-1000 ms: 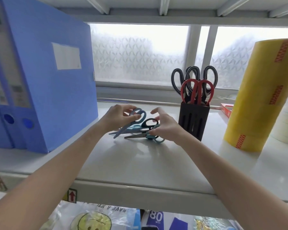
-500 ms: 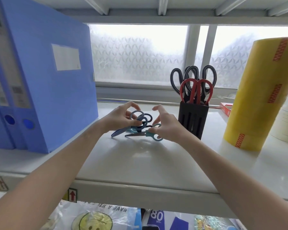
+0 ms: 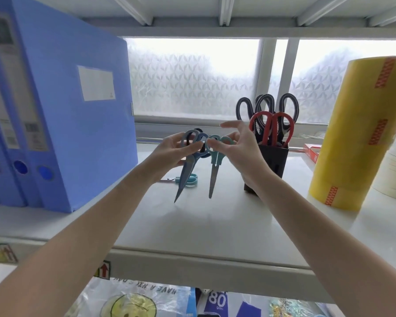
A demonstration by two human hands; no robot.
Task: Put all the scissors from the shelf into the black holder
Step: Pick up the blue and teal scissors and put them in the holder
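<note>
Left hand (image 3: 172, 148) pinches blue scissors (image 3: 188, 165), right hand (image 3: 240, 145) pinches teal scissors (image 3: 214, 165), mid-frame. Loose fingertip holds; blades could snag the crowded black holder (image 3: 269, 165) and drop.

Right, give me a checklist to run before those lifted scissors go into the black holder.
1. Left hand has a grip on the blue scissors: ok.
2. Right hand has a grip on the teal scissors: ok.
3. Both blades point down: ok.
4. Black holder stands upright: ok.
5. Free room in it beside the red scissors: cannot tell.
6. Shelf emptied of scissors: not ok, one pair lies there.
</note>
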